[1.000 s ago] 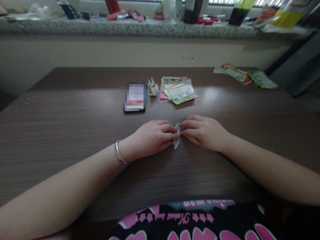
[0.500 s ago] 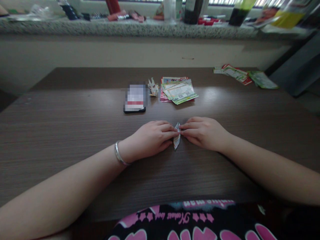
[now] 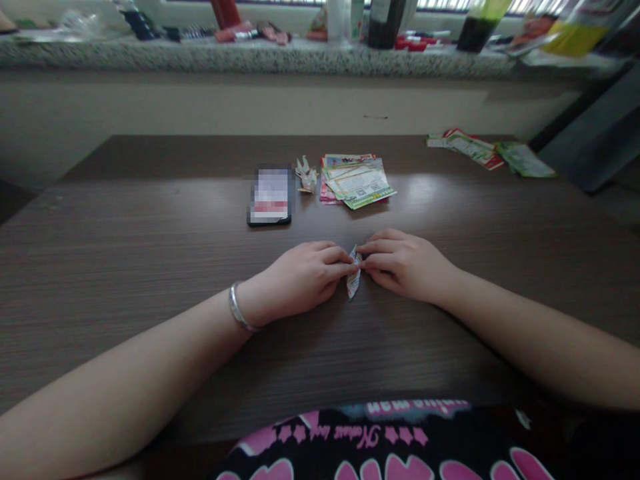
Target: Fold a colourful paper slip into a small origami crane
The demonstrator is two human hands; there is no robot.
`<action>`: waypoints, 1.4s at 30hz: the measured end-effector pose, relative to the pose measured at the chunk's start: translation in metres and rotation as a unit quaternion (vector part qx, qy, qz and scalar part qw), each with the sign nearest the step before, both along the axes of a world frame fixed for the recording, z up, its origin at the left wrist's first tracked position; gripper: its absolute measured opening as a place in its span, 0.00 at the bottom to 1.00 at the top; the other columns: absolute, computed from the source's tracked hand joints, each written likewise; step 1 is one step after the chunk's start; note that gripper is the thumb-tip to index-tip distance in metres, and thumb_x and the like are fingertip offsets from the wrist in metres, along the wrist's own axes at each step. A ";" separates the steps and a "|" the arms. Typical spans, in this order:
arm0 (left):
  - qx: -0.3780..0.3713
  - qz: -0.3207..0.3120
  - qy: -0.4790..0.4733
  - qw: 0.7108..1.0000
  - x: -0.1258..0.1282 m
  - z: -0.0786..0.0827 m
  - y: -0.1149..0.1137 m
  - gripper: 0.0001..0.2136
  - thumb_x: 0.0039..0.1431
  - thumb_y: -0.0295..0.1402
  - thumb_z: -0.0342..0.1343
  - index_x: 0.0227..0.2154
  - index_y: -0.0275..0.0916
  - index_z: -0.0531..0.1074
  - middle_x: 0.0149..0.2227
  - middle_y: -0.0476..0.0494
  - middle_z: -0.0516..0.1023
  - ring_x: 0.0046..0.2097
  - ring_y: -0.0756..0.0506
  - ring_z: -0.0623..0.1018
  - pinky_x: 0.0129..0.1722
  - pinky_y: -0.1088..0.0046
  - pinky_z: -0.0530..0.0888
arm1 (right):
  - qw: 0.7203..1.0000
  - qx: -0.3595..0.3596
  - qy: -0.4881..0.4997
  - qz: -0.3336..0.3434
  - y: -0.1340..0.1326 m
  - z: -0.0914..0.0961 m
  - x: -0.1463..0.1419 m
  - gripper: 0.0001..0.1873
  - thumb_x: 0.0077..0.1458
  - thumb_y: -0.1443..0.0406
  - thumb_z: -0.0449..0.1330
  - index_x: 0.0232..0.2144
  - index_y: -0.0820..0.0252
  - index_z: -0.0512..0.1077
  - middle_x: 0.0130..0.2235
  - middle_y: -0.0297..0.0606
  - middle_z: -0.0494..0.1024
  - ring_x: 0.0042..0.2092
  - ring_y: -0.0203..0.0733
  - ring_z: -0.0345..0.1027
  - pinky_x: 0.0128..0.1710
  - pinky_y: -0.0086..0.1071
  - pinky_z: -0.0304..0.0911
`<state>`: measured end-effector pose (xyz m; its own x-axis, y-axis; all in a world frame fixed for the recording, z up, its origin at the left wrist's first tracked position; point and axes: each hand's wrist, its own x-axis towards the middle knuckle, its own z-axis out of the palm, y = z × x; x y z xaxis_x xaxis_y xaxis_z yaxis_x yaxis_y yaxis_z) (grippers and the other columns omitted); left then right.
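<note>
A small folded piece of printed paper (image 3: 353, 280) lies on the dark wooden table (image 3: 150, 267) between my two hands. My left hand (image 3: 300, 277), with a silver bracelet on its wrist, pinches the paper from the left with curled fingers. My right hand (image 3: 405, 263) pinches it from the right, fingertips meeting those of the left hand. Most of the paper is hidden by the fingers; only its lower tip and a top corner show.
Further back on the table lie a phone (image 3: 270, 195), a small folded paper figure (image 3: 307, 176) and a stack of printed leaflets (image 3: 356, 180). More leaflets (image 3: 487, 150) lie at the far right. A stone ledge (image 3: 280, 57) behind carries bottles and clutter.
Both hands stay on the folded paper with only slight finger shifts; the paper has barely moved.
</note>
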<state>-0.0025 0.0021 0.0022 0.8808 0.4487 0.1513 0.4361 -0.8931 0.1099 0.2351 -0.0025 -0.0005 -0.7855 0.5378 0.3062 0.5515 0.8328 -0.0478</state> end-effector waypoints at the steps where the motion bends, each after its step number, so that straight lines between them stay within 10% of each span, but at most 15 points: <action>1: 0.001 0.001 0.000 1.000 0.000 0.000 0.000 0.18 0.63 0.28 0.46 0.54 0.41 0.69 0.50 0.41 0.73 0.51 0.42 0.73 0.53 0.60 0.72 | 1.000 -0.004 0.001 0.000 0.000 0.000 0.000 0.11 0.59 0.66 0.55 0.37 0.58 0.78 0.46 0.40 0.79 0.46 0.43 0.68 0.47 0.37 0.67; 26: 0.000 0.017 -0.075 0.997 0.002 -0.009 0.007 0.09 0.64 0.35 0.52 0.40 0.38 0.75 0.44 0.44 0.79 0.46 0.46 0.77 0.49 0.66 0.74 | 0.984 0.156 -0.076 0.038 -0.004 0.004 -0.001 0.10 0.64 0.63 0.52 0.40 0.57 0.73 0.41 0.35 0.80 0.46 0.41 0.65 0.39 0.34 0.57; 42: -0.012 0.011 -0.075 0.997 0.003 -0.007 0.008 0.08 0.63 0.34 0.52 0.39 0.38 0.75 0.43 0.44 0.78 0.46 0.45 0.76 0.50 0.66 0.73 | 0.987 0.105 -0.105 0.065 -0.002 0.005 -0.004 0.10 0.64 0.65 0.52 0.38 0.60 0.74 0.40 0.39 0.79 0.43 0.41 0.65 0.38 0.34 0.56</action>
<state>0.0010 0.0097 -0.0047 0.8389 0.4733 0.2689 0.4335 -0.8796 0.1959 0.2308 -0.0049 0.0044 -0.9016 0.3705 0.2232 0.4190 0.8764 0.2376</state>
